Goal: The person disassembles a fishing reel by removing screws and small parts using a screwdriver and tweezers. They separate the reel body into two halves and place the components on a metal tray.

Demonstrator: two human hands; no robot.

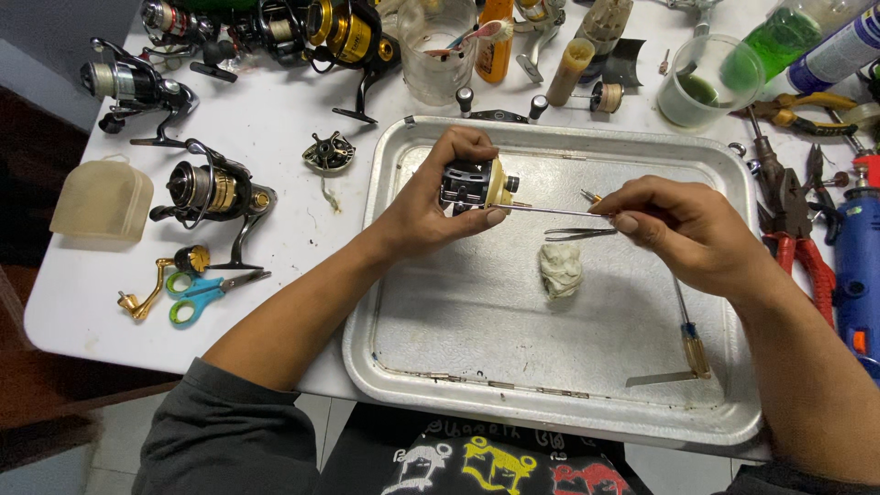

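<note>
Dark sleeves and both forearms fill the bottom of the view, reaching up over a metal tray that sits on a white table. Above the tray's upper part, the left hand is wrapped around a small black reel body with a cream-coloured end, fingers curled over the top and thumb underneath. The right hand pinches a thin metal rod whose tip meets the cream end of the reel body; a pair of tweezers lies just below that hand, though whether the fingers also touch it I cannot tell.

On the tray floor rest a crumpled, greasy wad of cloth and a screwdriver with an amber handle. Left of the tray stand several spinning reels, a small gear cover, blue-handled scissors and a gold crank handle. Red-handled pliers lie at the right, and a cup of green liquid stands behind.

The risk I see is the rod slipping: it is slender and held only at its far end, so a sideways push could bend it or scratch the part. Small pieces freed from the reel body could drop; held over the tray they should land in it, but a bounce could send them among the crowded tools. Greasy fingers could also loosen the left hand's hold.
</note>
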